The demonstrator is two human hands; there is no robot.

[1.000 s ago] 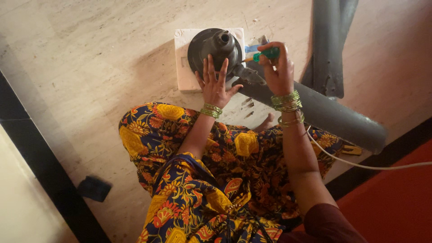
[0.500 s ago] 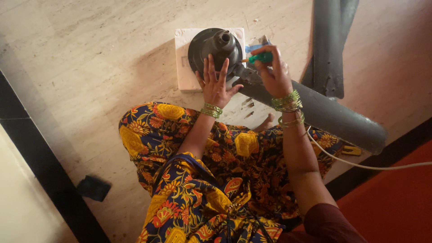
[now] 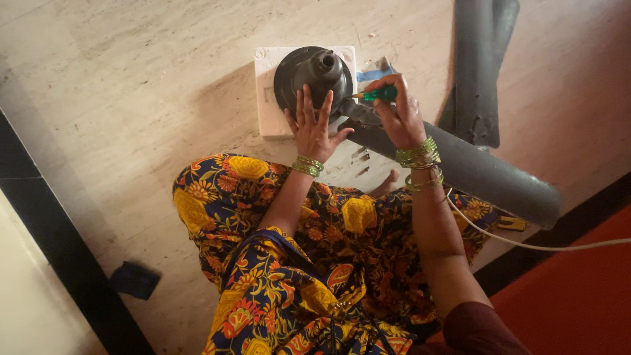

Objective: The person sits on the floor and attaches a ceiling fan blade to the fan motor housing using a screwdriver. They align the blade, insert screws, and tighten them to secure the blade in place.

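The person sits on the floor (image 3: 131,118) with a dark fan motor (image 3: 314,75) straight ahead at 12 o'clock, resting on a white block (image 3: 268,98).

The left hand (image 3: 315,128) lies flat on the near side of the motor, fingers spread and released, pressing rather than gripping; it steadies the housing.

The right hand (image 3: 399,112), at about 1 o'clock, is clenched round a green-handled screwdriver (image 3: 374,95). The tip points toward 9 o'clock, at the spot where a grey blade (image 3: 460,164) meets the motor. Whether the tip sits in a screw I cannot tell; the joint is too small and partly hidden by the fingers.

Compared with the views a second and half a second ago, the right hand has come slightly lower and closer to the motor, and the screwdriver handle now lies more level. The left hand has stayed in the same place on the housing. I judge this as the tool settling onto the blade's fastening, with the motor braced against turning.

A second grey blade (image 3: 480,66) lies at 2 o'clock, apart from the hands. A white cord (image 3: 526,244) trails off toward 4 o'clock. A small dark object (image 3: 135,279) sits on the floor at 8 o'clock, well apart from the work.
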